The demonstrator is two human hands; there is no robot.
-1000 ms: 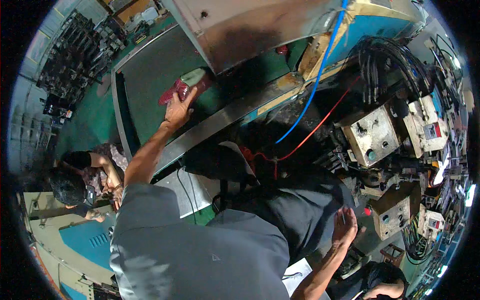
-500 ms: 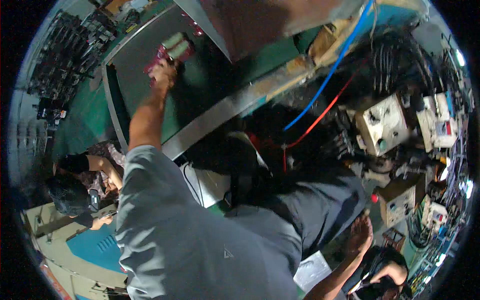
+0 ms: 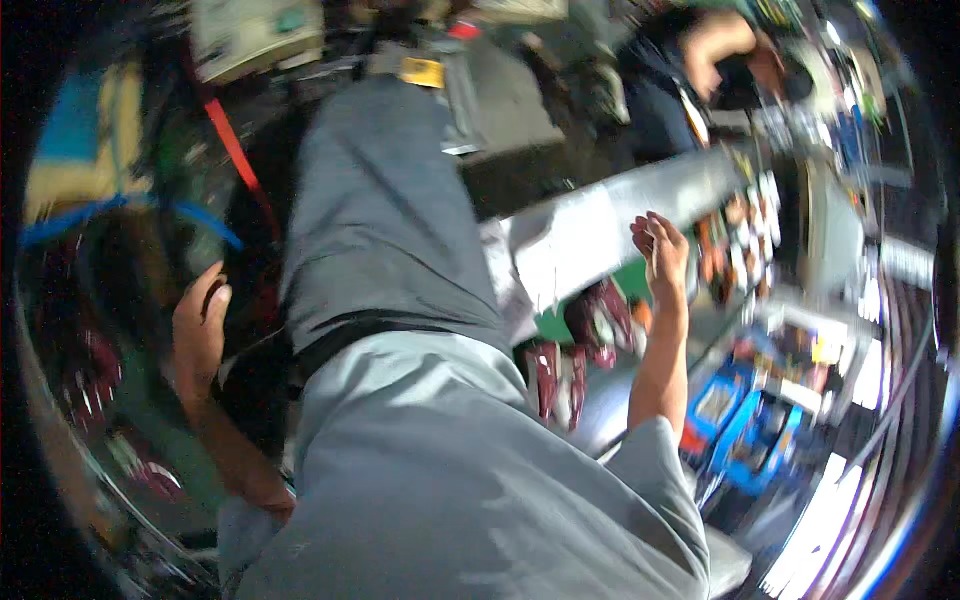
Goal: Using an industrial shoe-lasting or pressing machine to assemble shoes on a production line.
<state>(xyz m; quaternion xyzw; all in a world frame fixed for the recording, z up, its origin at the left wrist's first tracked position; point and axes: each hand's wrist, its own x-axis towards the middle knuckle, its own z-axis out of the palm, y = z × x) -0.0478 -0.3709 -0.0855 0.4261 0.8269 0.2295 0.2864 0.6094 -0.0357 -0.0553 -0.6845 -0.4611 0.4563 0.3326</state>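
My left hand is at the left, beside my dark grey trousers, with thumb and fingers apart and nothing visible in it. To the right, my right hand is raised near the edge of a long pale bench, fingers loosely curled and apart; it looks empty, though blurred. Below that bench, closest to my right forearm, are dark red and white shoe-like pieces and another pair of them. More dark red pieces lie blurred on a green surface at the lower left.
A person in dark clothes bends over at the upper right. Blue crates stand at the right. A red hose and a blue hose run at the left. A beige control box is at the upper left.
The view has swung round to the right. My left hand has come away from the dark red pieces on the green table. My right hand is now raised beside the pale bench.
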